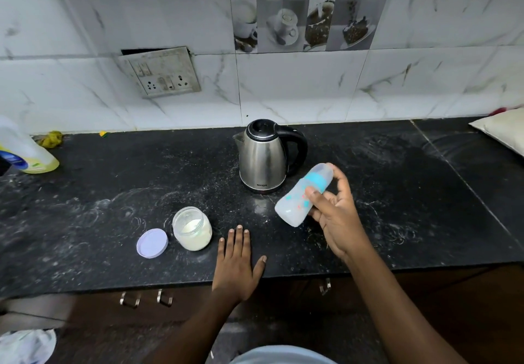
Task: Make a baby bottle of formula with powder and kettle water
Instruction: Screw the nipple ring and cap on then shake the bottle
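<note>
My right hand [336,216] grips a baby bottle [300,198] with a blue collar and a clear cap, tilted so its base points down-left above the black counter [113,222]. The bottle looks blurred and holds whitish liquid. My left hand [236,259] lies flat on the counter near its front edge, fingers spread, holding nothing. An open jar of pale formula powder [192,232] stands just left of that hand, with its lilac lid [152,243] lying beside it. A steel kettle [265,157] with a black handle stands behind, close to the bottle.
A yellow liquid bottle [25,151] leans at the far left edge. A white pillow-like object [504,131] lies at the back right. A wall socket plate [161,73] hangs loose on the tiled wall. Cabinet handles [147,298] sit below the counter edge.
</note>
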Demonstrator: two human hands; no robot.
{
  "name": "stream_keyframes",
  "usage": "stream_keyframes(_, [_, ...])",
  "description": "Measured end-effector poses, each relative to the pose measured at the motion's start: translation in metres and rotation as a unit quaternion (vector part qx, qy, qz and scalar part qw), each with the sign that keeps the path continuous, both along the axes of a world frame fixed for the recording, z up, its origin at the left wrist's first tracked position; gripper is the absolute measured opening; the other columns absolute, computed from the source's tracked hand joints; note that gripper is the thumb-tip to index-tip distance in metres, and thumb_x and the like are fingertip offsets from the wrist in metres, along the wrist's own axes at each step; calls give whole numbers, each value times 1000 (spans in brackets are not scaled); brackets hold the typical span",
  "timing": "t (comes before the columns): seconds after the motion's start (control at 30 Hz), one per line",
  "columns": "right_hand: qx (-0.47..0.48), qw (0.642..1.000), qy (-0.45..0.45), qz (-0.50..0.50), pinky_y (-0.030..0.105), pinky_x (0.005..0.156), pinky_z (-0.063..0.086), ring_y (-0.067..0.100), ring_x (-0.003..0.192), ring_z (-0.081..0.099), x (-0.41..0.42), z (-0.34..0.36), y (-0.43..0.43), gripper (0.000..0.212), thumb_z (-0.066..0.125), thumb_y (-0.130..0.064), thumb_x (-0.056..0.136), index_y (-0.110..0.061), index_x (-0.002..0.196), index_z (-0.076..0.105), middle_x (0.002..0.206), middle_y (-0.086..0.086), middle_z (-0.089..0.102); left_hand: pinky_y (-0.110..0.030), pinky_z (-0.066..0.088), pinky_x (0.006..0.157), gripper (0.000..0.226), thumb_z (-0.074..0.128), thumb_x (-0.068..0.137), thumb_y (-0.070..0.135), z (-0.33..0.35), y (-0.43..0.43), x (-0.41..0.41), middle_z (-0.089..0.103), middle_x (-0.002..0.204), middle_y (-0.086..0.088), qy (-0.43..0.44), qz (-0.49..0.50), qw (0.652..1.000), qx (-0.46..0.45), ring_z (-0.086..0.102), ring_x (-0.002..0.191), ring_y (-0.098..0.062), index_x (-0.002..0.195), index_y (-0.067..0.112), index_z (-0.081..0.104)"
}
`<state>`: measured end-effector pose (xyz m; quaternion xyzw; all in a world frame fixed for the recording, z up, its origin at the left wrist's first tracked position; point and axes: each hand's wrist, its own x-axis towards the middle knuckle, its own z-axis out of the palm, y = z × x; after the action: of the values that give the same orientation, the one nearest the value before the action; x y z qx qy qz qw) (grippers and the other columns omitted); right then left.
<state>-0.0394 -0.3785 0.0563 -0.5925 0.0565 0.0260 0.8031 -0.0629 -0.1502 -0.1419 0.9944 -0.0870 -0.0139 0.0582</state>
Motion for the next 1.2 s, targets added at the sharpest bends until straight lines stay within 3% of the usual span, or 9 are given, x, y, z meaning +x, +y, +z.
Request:
stream_keyframes(0.1, [-41,996,-3,77,48,93,60,32,109,72,-2,4,1,78,79,-10,81,-34,148,46,114,17,76,-52,11,124,85,32,104,65,0,0,-1,33,169,-20,-2,0,1000,-2,32,157,-39,161,2,37])
stream_keyframes(0.23, [4,1000,2,-11,58,102,55,28,110,72,1,0,-4,75,77,-10,83,-30,149,46,114,12,77,-52,13,124,84,34,103,64,1,-1,0,36,167,-21,-3,0,1000,0,35,156,-39,159,2,40])
stream_keyframes(0.33, [-32,998,-3,62,51,97,58,30,109,72,-1,3,-3,80,78,-12,80,-33,149,46,115,18,76,-52,11,124,85,32,103,65,0,0,-1,34,169,-20,-2,2,1000,-1,33,157,-38,160,2,38])
stream_keyframes(0.47, [24,1000,4,-15,46,89,62,29,112,71,1,1,-7,76,76,-12,82,-29,149,47,119,17,74,-52,12,124,84,33,103,64,-1,0,1,36,168,-20,-2,3,1000,2,35,156,-39,159,2,40])
stream_keyframes(0.57, [-27,996,4,83,49,95,60,31,107,72,-1,3,-4,78,77,-10,80,-32,149,47,116,24,74,-52,13,124,84,33,103,64,0,0,0,37,167,-21,3,1,1000,3,36,155,-39,159,1,41])
stream_keyframes(0.67, [12,1000,6,-3,51,96,60,31,112,72,3,-1,-7,76,77,-12,80,-29,148,48,115,15,76,-49,7,125,84,34,103,64,0,0,0,38,167,-20,5,3,1000,4,37,155,-39,158,2,42])
stream_keyframes(0.8, [-28,997,-7,69,50,95,60,31,105,73,0,1,-1,78,78,-12,79,-31,148,47,115,22,75,-46,-1,126,84,35,103,65,3,0,-1,37,167,-20,12,5,1000,1,36,155,-38,159,2,41])
stream_keyframes(0.9, [13,1000,-7,-13,53,97,59,28,108,73,5,-4,-3,74,78,-13,80,-28,146,49,119,19,74,-46,0,125,84,35,103,65,5,-1,0,37,167,-20,16,4,1000,0,36,155,-38,159,2,41])
stream_keyframes(1.2, [-5,999,-1,44,45,89,62,27,103,73,4,-9,2,71,75,-10,81,-29,145,50,119,23,73,-51,8,125,86,29,104,66,5,0,0,27,172,-19,28,-1,1000,-13,24,160,-37,163,3,33])
